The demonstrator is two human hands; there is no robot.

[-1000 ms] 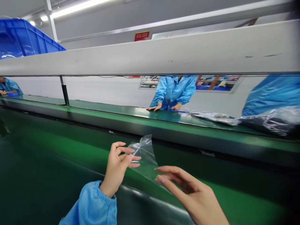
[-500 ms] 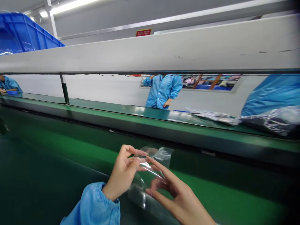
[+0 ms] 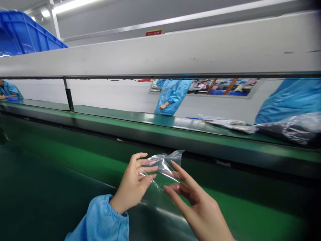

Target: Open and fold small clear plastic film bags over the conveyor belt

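Compared with half a second ago, the hands stand farther apart at lower centre of the frame. The right fingertips then overlapped the left ones; a gap now separates them, bridged by a clear plastic bag. Film that hung beneath the hands is now drawn up between them, a crumpled corner rising towards the upper right.

Left hand: fingers bent, thumb close to the fingertips, gripping the film. Right hand: thumb and forefinger parted, film against the fingers; whether it grips cannot be told.

At upper centre, a co-worker in a blue smock has turned and leans, one forearm lowered across the front; earlier an arm was raised.

Edges: the bag's top corner reaches, in the frame, the dark seam below the raised green ledge. A white beam crosses the upper frame. Wrapped packages lie at right, beyond the ledge.

Room for moving extends left of the hands, where the green work surface runs to the frame's left edge, and to the lower right.
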